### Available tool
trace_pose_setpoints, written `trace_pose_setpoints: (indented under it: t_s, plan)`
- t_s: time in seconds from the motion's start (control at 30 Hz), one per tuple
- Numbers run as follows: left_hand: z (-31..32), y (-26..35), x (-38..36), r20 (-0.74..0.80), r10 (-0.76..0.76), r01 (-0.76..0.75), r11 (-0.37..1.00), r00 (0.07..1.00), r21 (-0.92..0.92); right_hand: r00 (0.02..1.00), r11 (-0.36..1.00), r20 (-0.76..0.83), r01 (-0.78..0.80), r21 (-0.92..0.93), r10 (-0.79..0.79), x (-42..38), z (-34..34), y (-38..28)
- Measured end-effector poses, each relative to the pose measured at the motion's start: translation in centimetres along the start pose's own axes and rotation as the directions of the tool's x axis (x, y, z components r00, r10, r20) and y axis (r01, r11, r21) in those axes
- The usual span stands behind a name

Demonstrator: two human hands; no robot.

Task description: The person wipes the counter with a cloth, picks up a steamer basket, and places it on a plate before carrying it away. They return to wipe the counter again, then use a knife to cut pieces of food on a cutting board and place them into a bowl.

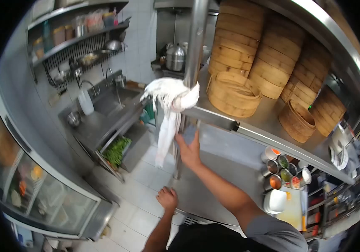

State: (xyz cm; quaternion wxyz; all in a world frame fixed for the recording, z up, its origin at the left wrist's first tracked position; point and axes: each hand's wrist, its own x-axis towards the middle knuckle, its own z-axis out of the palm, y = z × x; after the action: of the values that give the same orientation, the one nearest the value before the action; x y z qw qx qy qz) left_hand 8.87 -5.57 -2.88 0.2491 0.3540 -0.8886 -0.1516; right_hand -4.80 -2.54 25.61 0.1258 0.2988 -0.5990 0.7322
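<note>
My right hand reaches over the steel counter, thumb and fingers around a flat grey-blue piece that looks like a cloth or pad. Just left of that hand, a white towel hangs knotted around an upright steel post. Lower down, my left hand is beside the counter's left edge, its fingers curled in and nothing visible in them.
Above the counter, a steel shelf carries stacked bamboo steamers. Several ingredient containers and a cutting board are at right. To the left are a sink, green vegetables and a glass-fronted fridge.
</note>
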Motion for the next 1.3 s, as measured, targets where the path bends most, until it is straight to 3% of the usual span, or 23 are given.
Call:
trace_pose_setpoints:
  t_s: [0.1, 0.2, 0.23, 0.27, 0.3, 0.37, 0.5, 0.57, 0.63, 0.7, 0.77, 0.83, 0.9, 0.97, 1.0, 1.03, 1.1, 1.17, 1.23, 1.3]
  plan:
    - [-0.4, 0.1, 0.4, 0.044, 0.058, -0.057, 0.998, 0.997, -0.011, 0.921, 0.925, 0.165, -0.314, -0.214, 0.352, -5.9, -2.3, 4.8]
    - [-0.5, 0.2, 0.1, -0.003, 0.020, -0.020, 1.000, 1.000, -0.018, 0.881, 0.741, 0.263, -0.136, -0.658, 0.394, -12.7, -5.4, 15.0]
    - [1.2, -0.8, -0.1, -0.058, 0.042, -0.043, 0.999, 0.997, -0.010, 0.864, 0.653, 0.284, -0.066, -0.754, 0.416, -14.7, -6.6, 16.3]
    - [0.2, -0.2, 0.1, 0.025, 0.015, -0.016, 1.000, 1.000, 0.003, 0.781, 0.568, 0.384, 0.045, -0.822, 0.493, -16.4, -8.3, 15.4]
    - [-1.0, 0.3, 0.4, 0.101, -0.021, 0.019, 0.999, 0.995, 0.028, 0.668, 0.493, 0.468, 0.170, -0.853, 0.579, -18.3, -10.0, 14.3]
    - [-1.3, 0.4, 0.7, 0.109, 0.015, -0.020, 0.999, 0.994, 0.043, 0.675, 0.575, 0.654, 0.400, -0.714, 0.343, -23.8, -13.2, 13.6]
    - [-1.4, 0.0, 0.9, 0.171, -0.021, 0.015, 0.999, 0.985, 0.037, 0.708, 0.622, 0.611, 0.310, -0.719, 0.354, -28.8, -19.6, 10.7]
    - [-0.7, -1.9, 1.3, 0.131, 0.103, -0.086, 0.988, 0.986, -0.130, 0.779, 0.568, 0.431, 0.118, -0.814, 0.455, -30.1, -24.1, 8.9]
    - [-2.4, -1.7, 2.2, -0.156, 0.276, -0.317, 0.855, 0.948, -0.411, 0.832, 0.533, 0.287, -0.012, -0.846, 0.475, -30.9, -29.8, 6.8]
    - [-8.1, 2.8, 3.1, -0.211, 0.271, -0.341, 0.661, 0.939, -0.668, 0.847, 0.378, 0.102, -0.122, -0.918, 0.521, -32.6, -34.0, 4.5]
    - [-17.1, 10.6, 3.4, -0.080, 0.198, -0.163, 0.450, 0.977, -0.878, 0.849, 0.351, 0.019, -0.198, -0.915, 0.528, -34.2, -37.0, 2.6]
    - [-23.1, 16.2, 4.0, -0.180, 0.284, -0.270, 0.320, 0.942, -0.908, 0.847, 0.323, -0.048, -0.253, -0.912, 0.529, -34.4, -39.2, 1.2]
    - [-26.9, 21.4, 4.2, -0.438, 0.376, -0.502, 0.087, 0.816, -0.860, 0.827, 0.301, -0.075, -0.285, -0.910, 0.557, -34.7, -40.7, 1.0]
    - [-30.0, 26.5, 4.0, -0.504, 0.452, -0.573, 0.018, 0.736, -0.820, 0.841, 0.327, -0.112, -0.324, -0.888, 0.530, -34.4, -42.6, 2.6]
    - [-31.9, 28.9, 4.1, -0.531, 0.553, -0.669, 0.066, 0.642, -0.740, 0.847, 0.357, -0.162, -0.377, -0.854, 0.506, -33.2, -43.3, 2.7]
    - [-33.9, 31.2, 4.3, -0.528, 0.653, -0.756, 0.105, 0.543, -0.647, 0.856, 0.370, -0.118, -0.337, -0.866, 0.503, -32.3, -43.7, 2.7]
    - [-37.2, 36.3, 3.6, -0.540, 0.749, -0.864, 0.084, 0.384, -0.497, 0.793, 0.177, -0.139, -0.297, -0.938, 0.593, -31.3, -43.2, 0.8]
    - [-38.0, 40.6, 3.5, -0.545, 0.788, -0.876, -0.015, 0.287, -0.483, 0.785, 0.147, -0.132, -0.273, -0.951, 0.605, -32.5, -42.7, 0.0]
    - [-39.6, 45.2, 2.6, -0.496, 0.837, -0.874, -0.045, 0.232, -0.484, 0.798, 0.082, -0.012, -0.077, -0.994, 0.603, -34.9, -42.6, 0.0]
    - [-41.1, 50.0, 2.6, -0.446, 0.888, -0.912, -0.087, 0.111, -0.400, 0.853, 0.148, 0.007, -0.083, -0.985, 0.523, -36.7, -42.8, -0.8]
